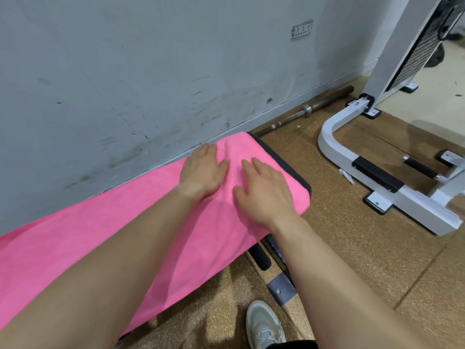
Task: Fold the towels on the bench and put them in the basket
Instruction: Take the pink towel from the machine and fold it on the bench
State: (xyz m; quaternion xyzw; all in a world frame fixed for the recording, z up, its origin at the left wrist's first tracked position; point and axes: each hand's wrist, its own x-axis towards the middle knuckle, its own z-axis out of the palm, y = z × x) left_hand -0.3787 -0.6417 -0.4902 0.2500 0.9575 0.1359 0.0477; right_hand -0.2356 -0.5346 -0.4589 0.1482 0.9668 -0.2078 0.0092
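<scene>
At the bench's near side, shoe [263, 326]: one pale lace-up shoe on the speckled brown floor [352, 260], just in front of the bench's metal foot.
Bench [283, 161]: set lengthwise against the wall. Only its black end edge and parts of the dark frame beneath it show; the top lies under the towel.
Towel [100, 235]: pink, spread along the bench top from the left margin to the bench's right end. Its near side hangs over the bench's front edge, and soft creases lie between the two hands.
Right hand [264, 192]: palm down on the towel near the bench's right end, on the front half. The fingers are straight and slightly spread, holding nothing.
Left hand [203, 172]: palm down on the towel just beside the right hand, on the wall side of the bench. The fingers are straight, their tips at the towel's back edge, holding nothing.
Wall [125, 71]: grey and scuffed, directly behind the bench, with a socket plate [302, 28] high up beyond the bench's right end.
Bar [327, 100]: metal, lying on the floor along the wall's base past the bench's right end.
Machine [325, 139]: white tubular frame with black pads, standing on the floor well to the right of the bench.
</scene>
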